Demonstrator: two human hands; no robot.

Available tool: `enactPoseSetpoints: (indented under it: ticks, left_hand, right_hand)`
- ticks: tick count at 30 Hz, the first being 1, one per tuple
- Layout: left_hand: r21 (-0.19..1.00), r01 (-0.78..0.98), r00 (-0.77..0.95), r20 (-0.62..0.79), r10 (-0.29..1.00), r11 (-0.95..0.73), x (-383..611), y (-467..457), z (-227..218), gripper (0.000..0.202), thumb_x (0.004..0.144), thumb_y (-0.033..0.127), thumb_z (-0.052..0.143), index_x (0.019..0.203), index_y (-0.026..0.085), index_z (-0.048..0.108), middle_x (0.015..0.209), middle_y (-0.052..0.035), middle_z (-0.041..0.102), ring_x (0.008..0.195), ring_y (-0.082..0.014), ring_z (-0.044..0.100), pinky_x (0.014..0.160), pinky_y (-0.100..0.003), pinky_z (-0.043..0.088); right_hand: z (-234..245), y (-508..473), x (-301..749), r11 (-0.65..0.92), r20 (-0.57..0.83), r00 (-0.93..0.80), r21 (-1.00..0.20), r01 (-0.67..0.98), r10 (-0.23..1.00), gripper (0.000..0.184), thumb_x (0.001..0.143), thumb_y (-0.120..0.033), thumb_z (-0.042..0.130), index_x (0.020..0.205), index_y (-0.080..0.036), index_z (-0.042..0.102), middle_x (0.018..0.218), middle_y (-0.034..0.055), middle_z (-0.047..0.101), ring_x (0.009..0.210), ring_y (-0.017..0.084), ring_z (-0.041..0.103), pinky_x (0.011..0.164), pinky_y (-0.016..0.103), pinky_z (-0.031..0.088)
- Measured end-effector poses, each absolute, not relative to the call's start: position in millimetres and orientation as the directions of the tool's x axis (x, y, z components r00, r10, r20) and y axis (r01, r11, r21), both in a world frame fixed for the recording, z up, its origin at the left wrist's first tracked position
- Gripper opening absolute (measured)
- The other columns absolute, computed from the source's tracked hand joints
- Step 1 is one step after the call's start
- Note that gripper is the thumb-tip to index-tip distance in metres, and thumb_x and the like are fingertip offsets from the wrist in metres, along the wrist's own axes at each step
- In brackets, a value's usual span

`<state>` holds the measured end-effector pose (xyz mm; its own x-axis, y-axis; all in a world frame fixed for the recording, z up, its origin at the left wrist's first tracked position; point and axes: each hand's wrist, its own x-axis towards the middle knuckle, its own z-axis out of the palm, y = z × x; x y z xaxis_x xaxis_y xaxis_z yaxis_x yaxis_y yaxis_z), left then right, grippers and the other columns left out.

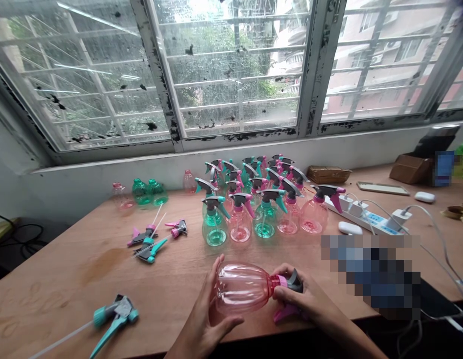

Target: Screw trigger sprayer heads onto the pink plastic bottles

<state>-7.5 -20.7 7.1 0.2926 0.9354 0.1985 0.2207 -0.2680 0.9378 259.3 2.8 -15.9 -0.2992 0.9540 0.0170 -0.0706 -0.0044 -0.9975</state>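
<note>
Left hand (202, 315) half-open against its base, right hand (309, 295) gripping its sprayer (296, 282), a pink bottle (243, 287) lies sideways between them.

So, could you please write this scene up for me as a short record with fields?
Left hand: left hand cupped open around the base of a pink bottle, thumb spread
Right hand: right hand gripping a sprayer head at the bottle's neck
Bottle pose: on its side, neck toward the right hand
Front row: five upright bottles with sprayers, two green, three pink; more behind
Bottles without sprayers: two green bottles, two pink bottles
Loose sprayers: four on the left; nearest is the teal-and-grey sprayer
Right side: power strip with plugs
</note>
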Motion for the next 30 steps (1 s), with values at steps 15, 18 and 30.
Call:
enactPoseSetpoints:
  ticks: [15,18,30]
  left_hand:
    - [0.946,0.197,0.286,0.194,0.938,-0.256,-9,-20,1,0.092,0.084,0.038,0.076,0.157,0.035,0.020,0.166,-0.0080,0.025,0.150,-0.0354,0.029,0.122,-0.048,0.029]
    - [0.933,0.228,0.282,0.209,0.936,-0.277,-8,-19,1,0.085,0.090,0.036,0.069,0.157,0.037,0.017,0.165,-0.0064,0.027,0.151,-0.0329,0.027,0.121,-0.047,0.031]
    - [0.909,0.312,0.268,0.195,0.943,-0.276,-9,-22,8,0.088,0.086,0.041,0.073,0.157,0.036,0.022,0.166,-0.0055,0.025,0.152,-0.0333,0.024,0.126,-0.049,0.017]
  right_hand:
    - [-14,1,258,-0.028,0.009,-0.310,-0.993,-0.113,0.951,0.038,0.080,-0.047,0.080,0.094,-0.016,0.063,0.067,-0.0022,0.065,0.059,0.013,0.058,0.057,0.023,0.046]
    - [-15,1,259,-0.019,0.016,-0.307,-0.993,-0.112,0.952,0.038,0.080,-0.047,0.080,0.094,-0.016,0.063,0.070,-0.0015,0.066,0.061,0.013,0.059,0.058,0.023,0.046]
    - [-14,0,258,-0.022,0.010,-0.306,-0.995,-0.100,0.952,0.039,0.079,-0.048,0.080,0.096,-0.016,0.064,0.072,-0.0008,0.063,0.065,0.015,0.056,0.059,0.027,0.051]
